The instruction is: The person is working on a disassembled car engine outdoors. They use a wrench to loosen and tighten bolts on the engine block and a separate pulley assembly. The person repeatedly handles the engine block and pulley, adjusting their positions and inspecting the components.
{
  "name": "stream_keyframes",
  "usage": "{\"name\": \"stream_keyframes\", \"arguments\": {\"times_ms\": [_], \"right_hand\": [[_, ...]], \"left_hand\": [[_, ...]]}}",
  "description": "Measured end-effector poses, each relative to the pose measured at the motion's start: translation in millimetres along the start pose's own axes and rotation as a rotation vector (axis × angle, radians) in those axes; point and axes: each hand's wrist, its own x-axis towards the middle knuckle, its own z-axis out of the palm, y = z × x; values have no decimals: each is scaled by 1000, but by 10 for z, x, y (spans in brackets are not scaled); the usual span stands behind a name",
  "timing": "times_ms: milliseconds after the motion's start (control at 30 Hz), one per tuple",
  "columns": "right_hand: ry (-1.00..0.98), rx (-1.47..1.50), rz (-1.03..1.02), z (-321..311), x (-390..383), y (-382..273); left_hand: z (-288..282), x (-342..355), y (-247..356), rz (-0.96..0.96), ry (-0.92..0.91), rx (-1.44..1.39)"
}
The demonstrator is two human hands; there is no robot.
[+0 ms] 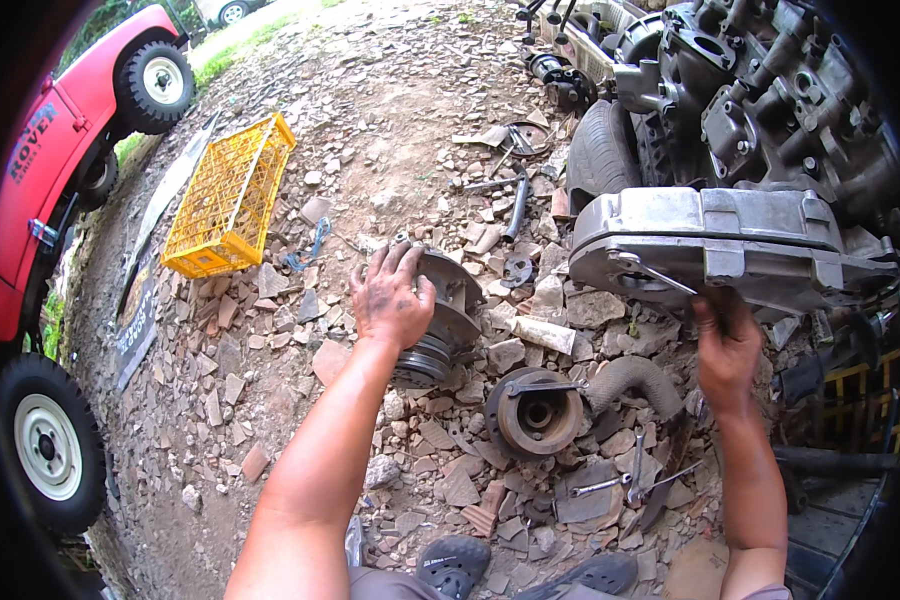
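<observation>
My left hand [395,303] lies with its fingers stretched and slightly apart on the edge of a round metal part [450,300], which has a dark grooved pulley [422,362] at its near end. Darkened by grease, my right hand [727,335] is closed round one end of a combination wrench [660,273]. The wrench's other end rests at the lower side of a large silver casing [710,235], joined to a greasy engine. Between my hands, on the rubble, are a rusty round hub [538,412], a pale tube [542,335] and a curved ribbed hose [635,385].
A yellow plastic crate [230,200] stands at the left, near a red off-road vehicle [65,165]. More engine parts [770,90] and a tire [602,150] crowd the far right. Loose wrenches [635,470] lie near my shoes [453,562]. Broken tiles and stones cover the ground.
</observation>
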Motion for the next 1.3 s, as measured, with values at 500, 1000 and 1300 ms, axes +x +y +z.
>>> {"name": "stream_keyframes", "arguments": {"times_ms": [500, 1000, 1300], "right_hand": [[-138, 60, 147, 495, -7, 44], [-160, 1272, 713, 1533, -176, -797], [-322, 2092, 973, 577, 527, -1399]], "left_hand": [[16, -25, -58, 21, 31, 10], [-15, -12, -22, 18, 19, -12], [-68, -12, -33, -6, -10, -1]]}}
